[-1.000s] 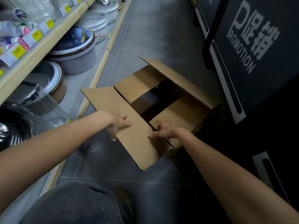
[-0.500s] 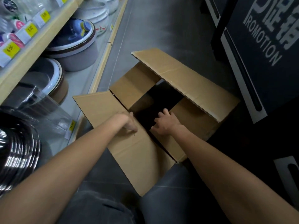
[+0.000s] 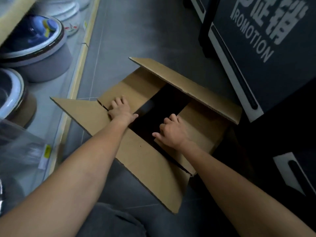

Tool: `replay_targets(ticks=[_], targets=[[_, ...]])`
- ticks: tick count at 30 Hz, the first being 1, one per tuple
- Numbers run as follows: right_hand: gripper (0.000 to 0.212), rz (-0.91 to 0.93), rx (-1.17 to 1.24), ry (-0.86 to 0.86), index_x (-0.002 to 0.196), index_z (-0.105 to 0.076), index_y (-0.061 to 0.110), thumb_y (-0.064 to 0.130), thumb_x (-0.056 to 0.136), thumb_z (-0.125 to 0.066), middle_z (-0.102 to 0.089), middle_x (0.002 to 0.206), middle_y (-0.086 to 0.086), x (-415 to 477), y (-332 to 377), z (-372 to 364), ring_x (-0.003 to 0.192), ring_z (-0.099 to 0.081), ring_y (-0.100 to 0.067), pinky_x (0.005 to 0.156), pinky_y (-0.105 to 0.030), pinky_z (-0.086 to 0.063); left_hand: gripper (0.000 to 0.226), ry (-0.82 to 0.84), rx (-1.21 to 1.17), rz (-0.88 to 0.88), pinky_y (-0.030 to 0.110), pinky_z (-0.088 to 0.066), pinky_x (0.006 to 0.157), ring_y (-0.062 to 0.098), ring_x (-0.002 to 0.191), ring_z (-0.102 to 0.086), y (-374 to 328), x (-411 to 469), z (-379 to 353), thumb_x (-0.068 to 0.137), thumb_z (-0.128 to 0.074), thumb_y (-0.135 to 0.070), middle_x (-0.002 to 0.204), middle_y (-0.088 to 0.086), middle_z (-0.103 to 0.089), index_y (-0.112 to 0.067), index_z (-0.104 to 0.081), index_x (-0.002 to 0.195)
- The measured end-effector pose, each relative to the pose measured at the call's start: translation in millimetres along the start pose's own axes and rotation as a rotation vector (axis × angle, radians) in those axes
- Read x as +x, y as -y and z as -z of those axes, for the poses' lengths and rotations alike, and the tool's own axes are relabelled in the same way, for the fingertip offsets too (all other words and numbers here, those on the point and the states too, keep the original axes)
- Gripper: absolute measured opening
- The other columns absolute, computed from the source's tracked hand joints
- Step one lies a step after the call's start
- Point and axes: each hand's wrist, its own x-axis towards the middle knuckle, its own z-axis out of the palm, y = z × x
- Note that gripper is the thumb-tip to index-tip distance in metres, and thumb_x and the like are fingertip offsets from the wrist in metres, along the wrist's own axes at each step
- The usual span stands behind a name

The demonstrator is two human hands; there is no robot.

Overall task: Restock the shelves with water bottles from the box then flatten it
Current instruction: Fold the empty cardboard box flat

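A brown cardboard box [image 3: 147, 161] sits on the grey floor with all its flaps spread open. Its inside is dark and no water bottles show in it. My left hand [image 3: 120, 109] lies flat with fingers spread on the short left inner flap [image 3: 136, 86]. My right hand [image 3: 171, 132] is on the short right inner flap [image 3: 203, 124], fingers curled at its edge over the dark opening and thumb stretched out to the left. The long far flap [image 3: 188, 86] stands raised behind both hands, and the long near flap points towards me.
A low shelf [image 3: 68, 93] runs along the left with a lidded grey pot [image 3: 39, 48], bowls and clear plastic packaging. A dark stand [image 3: 266, 53] printed "PROMOTION" stands close on the right. My knee [image 3: 111, 221] is at the bottom.
Both hands have moved forward off the long near flap, the left onto the short left flap and the right onto the short right flap. The view has moved closer over the box.
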Motion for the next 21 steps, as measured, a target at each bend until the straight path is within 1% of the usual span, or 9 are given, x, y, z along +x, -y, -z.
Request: replay_targets(ticks=[2, 5, 7, 11, 14, 15, 17, 19, 21], targets=[[0.051, -0.047, 0.026, 0.005, 0.103, -0.066, 0.021, 0.061, 0.093, -0.035, -0.057, 0.11, -0.001, -1, -4, -1, 0.111, -0.038, -0.022, 0.096, -0.04, -0.036, 0.102, -0.001, 0.029, -0.001, 0.053, -0.036, 0.102, 0.033, 0.137, -0.019, -5, 3, -7, 0.079, -0.066, -0.052, 0.152, 0.013, -0.014, -0.014, -0.003, 0.15], [0.056, -0.127, 0.047, 0.011, 0.099, -0.067, 0.019, 0.066, 0.089, -0.037, -0.055, 0.11, -0.002, 1, -4, -1, 0.113, -0.036, -0.023, 0.096, -0.041, -0.035, 0.098, 0.018, 0.057, 0.0, 0.054, -0.027, 0.109, 0.035, 0.143, -0.007, -12, 11, -17, 0.084, -0.062, -0.046, 0.157, 0.013, 0.002, -0.017, 0.003, 0.151], [0.059, -0.192, 0.031, 0.013, 0.1, -0.068, 0.019, 0.068, 0.087, -0.039, -0.052, 0.114, -0.004, 3, 0, -1, 0.117, -0.034, -0.025, 0.096, -0.042, -0.033, 0.09, -0.032, 0.071, -0.03, 0.055, -0.026, 0.108, 0.038, 0.143, -0.007, -14, 12, -23, 0.088, -0.057, -0.042, 0.158, 0.016, 0.003, -0.016, 0.002, 0.151], [0.046, -0.291, 0.049, 0.048, 0.102, -0.068, 0.02, 0.057, 0.087, -0.046, -0.042, 0.129, -0.007, 2, 9, 0, 0.126, -0.027, -0.029, 0.101, -0.044, -0.028, 0.074, -0.159, 0.093, -0.088, 0.053, -0.035, 0.102, 0.044, 0.132, -0.029, -7, 8, -19, 0.092, -0.049, -0.039, 0.152, 0.023, -0.017, -0.011, -0.012, 0.149], [0.04, -0.373, 0.154, 0.1, 0.113, -0.061, 0.017, 0.045, 0.085, -0.057, -0.029, 0.142, -0.011, 1, 13, 10, 0.135, -0.019, -0.032, 0.108, -0.045, -0.024, 0.06, -0.234, 0.045, -0.087, 0.046, -0.044, 0.089, 0.043, 0.119, -0.044, -3, 5, -3, 0.095, -0.047, -0.031, 0.138, 0.026, -0.039, -0.007, -0.024, 0.145], [0.045, -0.411, 0.192, 0.109, 0.121, -0.055, 0.016, 0.041, 0.083, -0.061, -0.023, 0.146, -0.012, 0, 13, 14, 0.138, -0.016, -0.033, 0.111, -0.046, -0.023, 0.053, -0.263, 0.016, -0.088, 0.045, -0.045, 0.087, 0.044, 0.116, -0.048, -3, 3, 5, 0.096, -0.046, -0.029, 0.131, 0.026, -0.047, -0.005, -0.031, 0.141], [0.065, -0.518, 0.248, 0.09, 0.134, -0.039, 0.015, 0.034, 0.079, -0.068, -0.016, 0.15, -0.013, -4, 13, 21, 0.14, -0.014, -0.034, 0.112, -0.045, -0.024, 0.04, -0.314, -0.03, -0.085, 0.045, -0.045, 0.086, 0.044, 0.111, -0.055, -3, -5, 21, 0.097, -0.044, -0.025, 0.12, 0.025, -0.058, -0.002, -0.045, 0.13], [0.084, -0.625, 0.291, 0.056, 0.143, -0.023, 0.014, 0.03, 0.077, -0.072, -0.011, 0.153, -0.014, -10, 16, 27, 0.14, -0.015, -0.035, 0.111, -0.043, -0.026, 0.033, -0.351, -0.071, -0.065, 0.045, -0.045, 0.087, 0.044, 0.11, -0.057, 1, -13, 29, 0.098, -0.042, -0.024, 0.115, 0.023, -0.062, -0.003, -0.055, 0.119], [0.098, -0.709, 0.32, 0.011, 0.15, -0.008, 0.014, 0.028, 0.077, -0.073, -0.006, 0.156, -0.016, -16, 21, 33, 0.141, -0.016, -0.037, 0.112, -0.043, -0.026, 0.033, -0.367, -0.104, -0.041, 0.045, -0.045, 0.088, 0.043, 0.108, -0.058, 8, -20, 31, 0.099, -0.04, -0.026, 0.112, 0.023, -0.064, -0.003, -0.058, 0.113]])
